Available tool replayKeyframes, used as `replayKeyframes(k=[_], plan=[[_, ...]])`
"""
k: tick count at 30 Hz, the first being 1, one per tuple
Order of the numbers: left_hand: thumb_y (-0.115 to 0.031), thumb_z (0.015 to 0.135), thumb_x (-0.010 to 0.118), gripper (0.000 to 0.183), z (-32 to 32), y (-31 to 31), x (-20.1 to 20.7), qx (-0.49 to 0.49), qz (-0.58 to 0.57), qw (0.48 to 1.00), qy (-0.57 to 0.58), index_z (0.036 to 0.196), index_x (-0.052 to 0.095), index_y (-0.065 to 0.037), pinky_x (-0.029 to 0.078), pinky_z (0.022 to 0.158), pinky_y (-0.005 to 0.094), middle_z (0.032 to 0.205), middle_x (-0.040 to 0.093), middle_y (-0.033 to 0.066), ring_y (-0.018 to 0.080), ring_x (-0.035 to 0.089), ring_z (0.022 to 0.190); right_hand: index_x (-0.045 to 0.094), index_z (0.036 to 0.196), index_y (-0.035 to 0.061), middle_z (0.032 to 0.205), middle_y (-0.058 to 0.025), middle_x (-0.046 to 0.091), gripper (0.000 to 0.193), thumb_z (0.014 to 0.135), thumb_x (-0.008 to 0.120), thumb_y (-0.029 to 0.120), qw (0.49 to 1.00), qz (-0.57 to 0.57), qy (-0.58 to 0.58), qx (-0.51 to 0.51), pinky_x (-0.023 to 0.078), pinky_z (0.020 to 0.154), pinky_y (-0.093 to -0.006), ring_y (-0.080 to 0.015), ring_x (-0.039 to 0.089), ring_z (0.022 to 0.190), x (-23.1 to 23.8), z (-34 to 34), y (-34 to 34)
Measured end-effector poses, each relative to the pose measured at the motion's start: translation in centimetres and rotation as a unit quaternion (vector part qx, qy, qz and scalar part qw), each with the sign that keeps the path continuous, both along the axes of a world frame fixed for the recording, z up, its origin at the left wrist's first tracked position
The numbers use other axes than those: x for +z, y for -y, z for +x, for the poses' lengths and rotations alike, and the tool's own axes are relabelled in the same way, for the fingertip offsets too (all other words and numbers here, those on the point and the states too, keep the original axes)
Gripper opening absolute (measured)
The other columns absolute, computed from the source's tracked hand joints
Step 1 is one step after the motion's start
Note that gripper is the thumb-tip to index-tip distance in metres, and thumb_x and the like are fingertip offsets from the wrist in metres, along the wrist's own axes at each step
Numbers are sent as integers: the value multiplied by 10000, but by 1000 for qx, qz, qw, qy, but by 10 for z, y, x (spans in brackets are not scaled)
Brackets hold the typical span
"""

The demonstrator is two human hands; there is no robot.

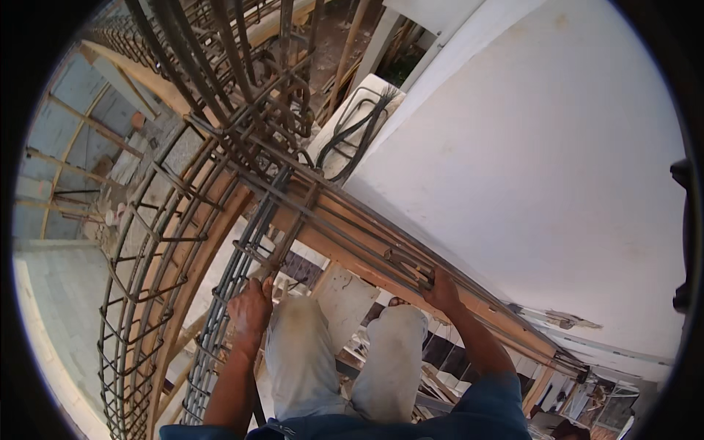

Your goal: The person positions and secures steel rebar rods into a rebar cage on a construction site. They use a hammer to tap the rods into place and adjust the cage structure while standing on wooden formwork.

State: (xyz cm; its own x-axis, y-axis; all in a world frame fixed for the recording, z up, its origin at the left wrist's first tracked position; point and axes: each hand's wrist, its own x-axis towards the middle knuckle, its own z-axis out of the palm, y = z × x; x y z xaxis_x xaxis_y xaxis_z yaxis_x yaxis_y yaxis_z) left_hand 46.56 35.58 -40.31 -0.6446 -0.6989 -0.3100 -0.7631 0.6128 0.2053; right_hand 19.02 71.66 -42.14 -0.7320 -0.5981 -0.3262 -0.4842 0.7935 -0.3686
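My left hand is closed at the near end of a short crosswise rebar, beside a narrow steel rebar cage. Its fingertips are partly hidden. On the right, my right hand grips the handles of rusty pincers, whose head points up and left. The pincers lie over long rebars that run along a wooden formwork board. My knees, in pale trousers, are between my hands.
A larger curved rebar cage stands to the left. Upright column bars rise at the top. Bent black wire rests on a pale ledge by a big white wall. Below my legs there is a drop to a lower level with boards.
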Motion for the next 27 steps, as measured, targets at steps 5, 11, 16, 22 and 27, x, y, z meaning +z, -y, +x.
replayKeyframes(k=[5, 11, 16, 22, 27], plan=[[-478, 968, 436, 450, -5, 2, -3, 18, -6, 999, 32, 832, 549, -65, 473, 571, 479, 660, 637, 177, 364, 638, 628, 430, 1043, 48, 819, -181, 604, 470, 747, 754, 216, 996, 57, 69, 6, 498, 665, -459, -385, 636, 776, -23, -14, -3], [-490, 971, 412, 423, -13, 4, 3, 29, 32, 994, 102, 966, 541, -87, 477, 584, 489, 678, 639, 178, 374, 639, 655, 421, 1051, 44, 778, -155, 574, 475, 752, 738, 232, 991, 30, 133, -19, 503, 637, -422, -342, 629, 700, -36, -20, -10], [-569, 971, 327, 543, -18, 4, 3, 65, 55, 985, 153, 1116, 579, -110, 494, 628, 475, 717, 662, 169, 353, 652, 702, 382, 997, 51, 742, -146, 545, 436, 734, 707, 177, 988, -20, 148, -46, 486, 597, -389, -317, 604, 633, -34, -21, -4], [-621, 959, 279, 627, -13, 0, -5, 70, 25, 983, 170, 1193, 605, -139, 509, 690, 457, 728, 674, 158, 344, 661, 722, 368, 998, 40, 775, -155, 516, 420, 736, 686, 121, 993, -50, 103, 34, 473, 617, -409, -353, 582, 661, -37, -19, -1], [-642, 952, 260, 634, -11, -4, -10, 74, -3, 983, 170, 1182, 608, -165, 509, 690, 453, 722, 679, 134, 327, 667, 720, 371, 998, 35, 781, -162, 499, 414, 733, 681, 110, 992, -42, 116, 9, 469, 634, -416, -373, 564, 667, -40, -17, -4]])
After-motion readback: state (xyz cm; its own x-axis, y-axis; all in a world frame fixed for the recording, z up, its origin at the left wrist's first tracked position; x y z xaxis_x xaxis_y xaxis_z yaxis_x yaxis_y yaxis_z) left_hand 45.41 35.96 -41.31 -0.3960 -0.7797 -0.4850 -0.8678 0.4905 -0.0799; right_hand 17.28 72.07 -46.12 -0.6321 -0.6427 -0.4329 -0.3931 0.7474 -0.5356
